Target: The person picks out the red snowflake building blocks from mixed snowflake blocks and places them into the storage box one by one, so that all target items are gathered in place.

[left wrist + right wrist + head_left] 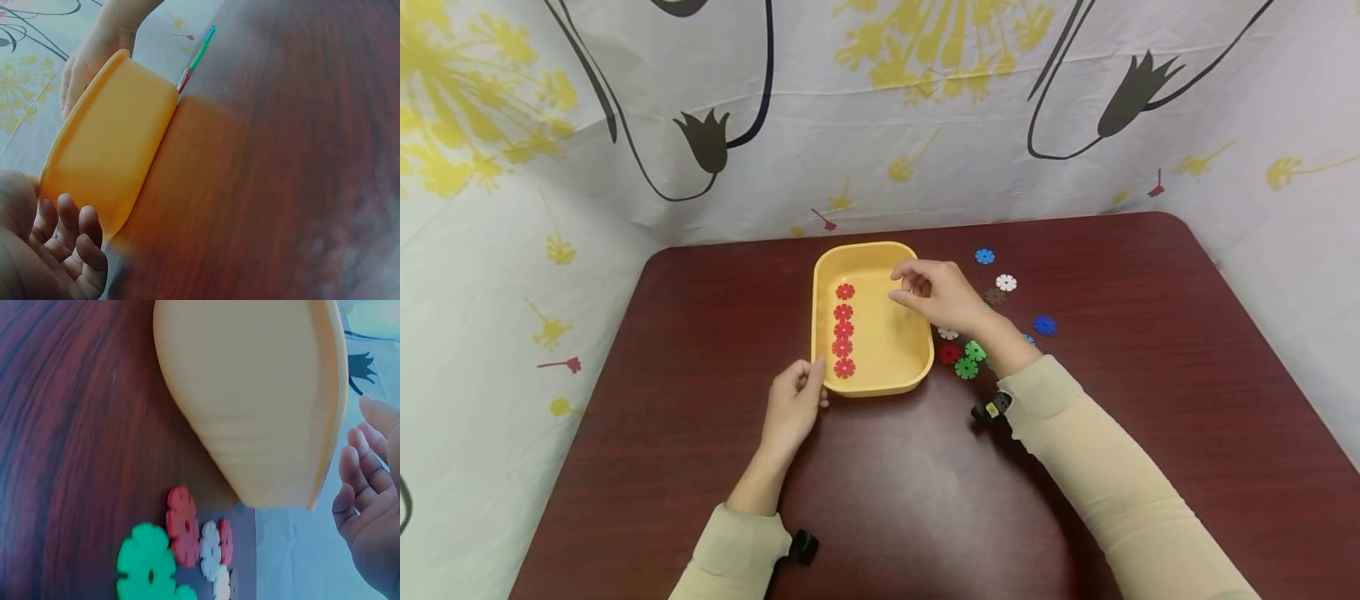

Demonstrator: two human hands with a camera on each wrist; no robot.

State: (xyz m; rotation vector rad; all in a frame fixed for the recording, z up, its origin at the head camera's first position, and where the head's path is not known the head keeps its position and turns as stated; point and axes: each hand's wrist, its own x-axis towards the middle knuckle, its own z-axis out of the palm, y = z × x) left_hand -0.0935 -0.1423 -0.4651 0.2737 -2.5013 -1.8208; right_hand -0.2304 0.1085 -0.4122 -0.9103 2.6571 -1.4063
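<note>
A yellow tray (880, 389) holds several red flower-shaped pieces (843, 329) in a column along its left side. At its near left corner, the left hand (793, 406) grips the rim with the thumb over the edge; in the left wrist view this hand (53, 250) has bent fingers against the wall of the tray (119, 137). Above the right part of the tray hovers the right hand (943, 293), thumb and forefinger apart, with nothing visible between them. The right wrist view has the same hand (375, 494) beside the tray's rim (337, 381), its fingers loosely bent.
Right of the tray, loose flower-shaped pieces lie on the dark red table (700, 333): green (966, 367), dark red (950, 353), white (1006, 282), brown (995, 296) and blue (1045, 325). The right forearm partly covers some. A patterned cloth (880, 108) hangs behind the table.
</note>
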